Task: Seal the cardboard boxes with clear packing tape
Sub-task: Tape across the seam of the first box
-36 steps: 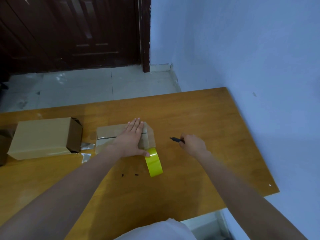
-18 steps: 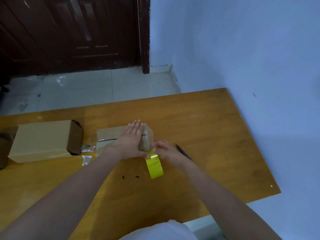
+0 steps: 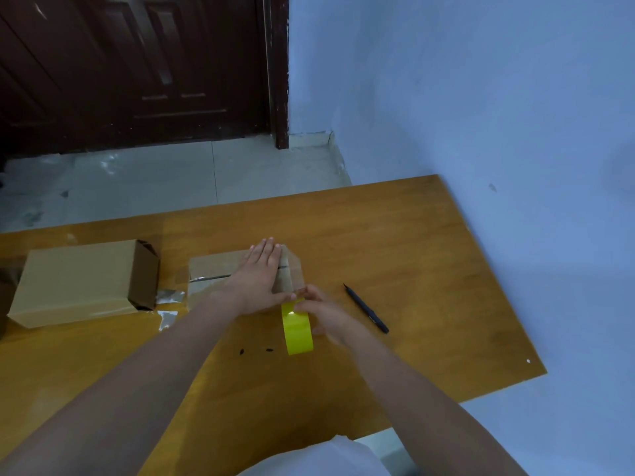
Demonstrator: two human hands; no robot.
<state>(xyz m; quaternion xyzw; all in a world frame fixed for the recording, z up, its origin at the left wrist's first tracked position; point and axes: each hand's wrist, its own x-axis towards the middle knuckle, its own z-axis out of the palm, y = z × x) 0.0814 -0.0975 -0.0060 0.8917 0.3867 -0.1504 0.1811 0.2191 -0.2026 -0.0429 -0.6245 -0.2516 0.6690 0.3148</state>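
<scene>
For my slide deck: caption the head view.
Left hand presses the small box; right hand grips yellow tape roll.

No legible txt, labels or nos. anywhere — boxes (image 3: 79, 280), tape roll (image 3: 297, 333) plain.

The person is showing two bare forearms, with no sleeves reaching the wrists or elbows in view. The left hand (image 3: 260, 276) and the right hand (image 3: 326, 312) are wearing no gloves, rings, watch or bands. At the bottom edge a white garment (image 3: 319, 458) is covering the torso.
</scene>
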